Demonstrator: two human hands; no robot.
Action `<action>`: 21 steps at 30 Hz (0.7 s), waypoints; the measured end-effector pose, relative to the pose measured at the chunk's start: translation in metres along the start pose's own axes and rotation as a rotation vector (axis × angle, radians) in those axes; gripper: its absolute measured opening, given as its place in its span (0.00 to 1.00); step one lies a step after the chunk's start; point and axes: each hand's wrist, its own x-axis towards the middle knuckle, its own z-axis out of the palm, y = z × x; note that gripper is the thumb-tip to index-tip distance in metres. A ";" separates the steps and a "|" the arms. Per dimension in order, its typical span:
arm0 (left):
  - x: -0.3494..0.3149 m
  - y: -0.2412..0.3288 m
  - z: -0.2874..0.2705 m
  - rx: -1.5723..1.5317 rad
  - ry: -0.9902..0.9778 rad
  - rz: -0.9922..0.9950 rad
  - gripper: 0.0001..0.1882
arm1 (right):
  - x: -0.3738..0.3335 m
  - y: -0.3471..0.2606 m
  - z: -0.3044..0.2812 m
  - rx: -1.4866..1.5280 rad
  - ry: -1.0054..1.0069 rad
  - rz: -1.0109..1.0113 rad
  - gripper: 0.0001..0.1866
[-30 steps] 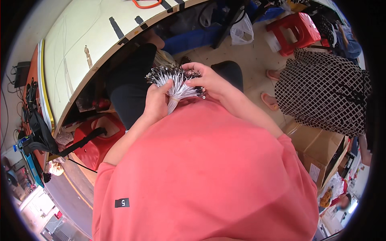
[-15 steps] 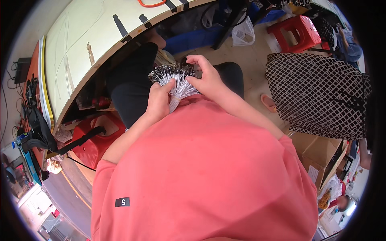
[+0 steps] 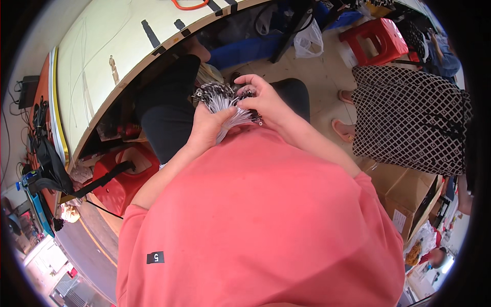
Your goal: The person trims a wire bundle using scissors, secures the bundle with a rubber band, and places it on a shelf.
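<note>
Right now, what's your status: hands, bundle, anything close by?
Left fingers gripping white-strand bundle, thumb on top. Right fingers at its dark, ring-tipped ends. Cream tabletop ahead and left, apart from bundle.

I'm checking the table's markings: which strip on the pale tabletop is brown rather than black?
The leftmost strip in the picture: its patchy brown sets it apart from the other strips, which are black.
</note>
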 end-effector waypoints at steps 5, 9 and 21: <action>0.001 0.000 -0.005 -0.082 0.022 0.005 0.13 | 0.000 0.000 0.000 0.044 0.062 0.048 0.24; 0.000 0.000 -0.005 -0.110 0.080 -0.021 0.10 | 0.000 0.003 -0.003 0.035 0.055 0.037 0.23; -0.027 -0.024 0.012 -0.123 0.014 -0.030 0.09 | -0.048 0.018 -0.016 0.092 0.071 -0.048 0.21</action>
